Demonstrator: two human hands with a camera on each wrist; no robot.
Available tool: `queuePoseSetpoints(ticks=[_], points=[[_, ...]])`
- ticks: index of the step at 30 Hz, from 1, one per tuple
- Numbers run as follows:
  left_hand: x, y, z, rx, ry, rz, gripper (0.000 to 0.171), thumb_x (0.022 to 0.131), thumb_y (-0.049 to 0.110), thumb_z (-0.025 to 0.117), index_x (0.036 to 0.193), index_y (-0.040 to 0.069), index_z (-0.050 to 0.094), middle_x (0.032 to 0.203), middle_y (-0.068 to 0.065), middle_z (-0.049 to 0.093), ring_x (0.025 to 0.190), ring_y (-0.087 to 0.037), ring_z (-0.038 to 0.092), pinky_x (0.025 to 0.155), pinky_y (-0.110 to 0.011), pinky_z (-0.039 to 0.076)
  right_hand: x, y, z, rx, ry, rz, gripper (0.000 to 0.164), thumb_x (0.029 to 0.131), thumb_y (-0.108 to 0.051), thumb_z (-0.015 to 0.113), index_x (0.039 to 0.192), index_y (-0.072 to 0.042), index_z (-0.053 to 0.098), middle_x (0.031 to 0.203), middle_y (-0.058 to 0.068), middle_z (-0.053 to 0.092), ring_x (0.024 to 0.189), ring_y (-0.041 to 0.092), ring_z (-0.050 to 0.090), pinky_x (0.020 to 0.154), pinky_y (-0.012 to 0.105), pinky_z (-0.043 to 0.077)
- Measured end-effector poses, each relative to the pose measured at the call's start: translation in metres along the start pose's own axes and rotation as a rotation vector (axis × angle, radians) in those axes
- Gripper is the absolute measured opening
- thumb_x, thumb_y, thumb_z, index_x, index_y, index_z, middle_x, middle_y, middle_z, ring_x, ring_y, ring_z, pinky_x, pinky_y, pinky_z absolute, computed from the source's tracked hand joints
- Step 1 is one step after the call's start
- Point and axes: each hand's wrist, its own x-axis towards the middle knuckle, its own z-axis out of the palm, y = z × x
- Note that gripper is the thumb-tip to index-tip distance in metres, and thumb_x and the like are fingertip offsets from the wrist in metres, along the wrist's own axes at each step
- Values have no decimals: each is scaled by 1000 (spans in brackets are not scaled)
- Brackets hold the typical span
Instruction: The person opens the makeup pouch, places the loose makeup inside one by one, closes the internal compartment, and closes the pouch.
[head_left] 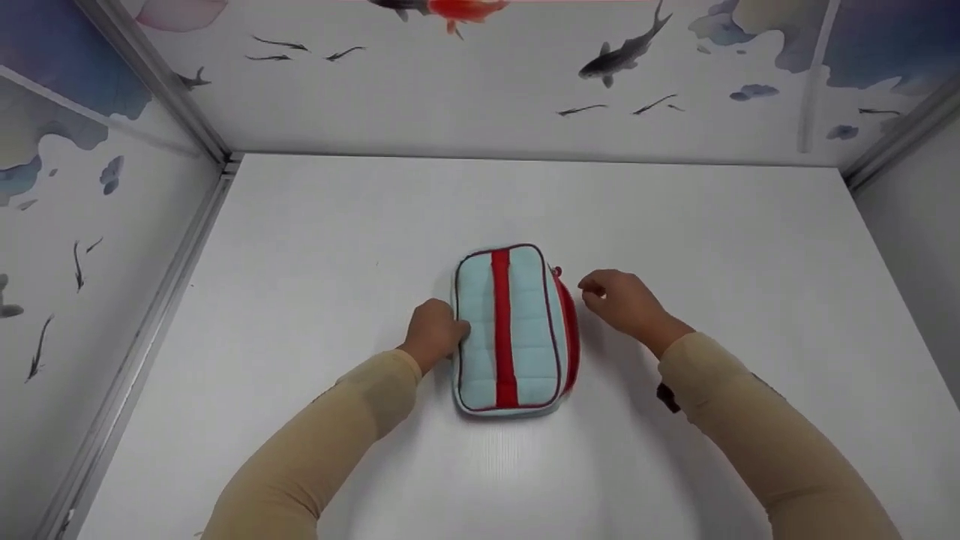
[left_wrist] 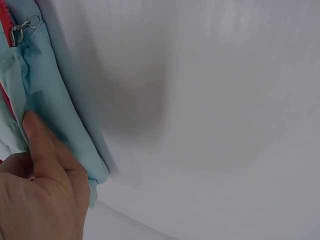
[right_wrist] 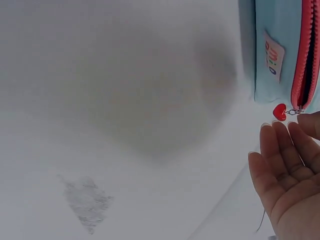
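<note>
A light blue pencil case [head_left: 532,322] with a red stripe down its top lies lengthwise on the white table. My left hand [head_left: 433,334] grips its left side, the thumb over the upper edge; the left wrist view shows fingers [left_wrist: 42,145] against the fabric beside a metal zipper pull [left_wrist: 17,34]. Just off the case's right side, my right hand [head_left: 626,304] is held with loosely bent fingers and nothing in them. In the right wrist view a red heart charm [right_wrist: 280,112] hangs at the end of a partly parted red zipper [right_wrist: 302,70], close to the fingertips.
Around the case spreads the white tabletop [head_left: 337,225]. A back panel [head_left: 480,97] painted with fish rises behind it, and a similar panel [head_left: 150,202] stands at the left. Metal rails [head_left: 157,315] edge the left side.
</note>
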Motion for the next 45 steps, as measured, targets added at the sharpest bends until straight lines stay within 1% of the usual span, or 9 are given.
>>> queuePoseSetpoints(ticks=[6,8,11,15,20,23,27,35,45], points=[[0,1,-2,3,-59,29,29,89,7,53,62,10,45,58,-3,50,52,-13,49,49,-23,42,15,-1,5,-20,3,-49,37,96,-8,55,132,0,55,128,19,58,118,34,54,102,49,42],[1,4,-8,12,-78,1,23,90,11,54,68,7,51,60,-3,51,54,-14,51,51,-23,43,19,-1,6,-17,-7,-43,38,97,-9,55,134,-1,54,131,19,57,120,34,53,103,49,41],[6,11,-19,61,-70,-12,20,92,18,54,88,-1,60,72,-5,55,66,-16,54,62,-28,47,23,-3,8,-3,-26,-19,39,97,-11,54,136,-3,53,134,17,55,122,34,51,103,48,41],[21,22,-30,175,-3,73,29,94,21,53,106,-4,61,92,-11,61,80,-21,54,76,-36,49,28,-4,9,-1,-50,4,39,97,-10,54,136,-6,53,134,15,55,124,33,50,104,48,40],[48,40,-30,272,41,195,30,97,18,52,118,-2,60,116,-15,63,105,-25,58,93,-38,47,32,-5,14,3,-79,10,38,97,-10,55,135,-9,54,133,12,55,124,31,49,102,47,42],[60,51,-25,291,26,242,35,98,18,52,127,0,58,128,-15,59,119,-26,53,102,-39,42,34,-6,16,-4,-84,-6,37,97,-8,54,134,-8,56,132,13,57,124,31,49,102,48,42],[70,62,-20,302,-30,288,37,98,16,51,133,3,55,136,-13,55,128,-25,47,108,-38,36,37,-8,18,-28,-74,-30,35,97,-6,54,131,-6,58,129,14,58,122,31,51,103,48,41],[77,73,-16,315,-112,347,35,101,9,46,134,8,56,138,-9,53,129,-22,46,109,-36,35,42,-11,15,-73,-56,-99,26,95,-4,56,119,-1,65,119,16,64,114,30,57,99,45,44],[83,81,-18,381,-108,380,31,101,10,45,126,6,62,129,-9,59,116,-21,53,102,-37,42,45,-10,6,-81,-48,-73,21,96,-13,58,114,-6,66,110,10,67,99,25,59,92,42,49]])
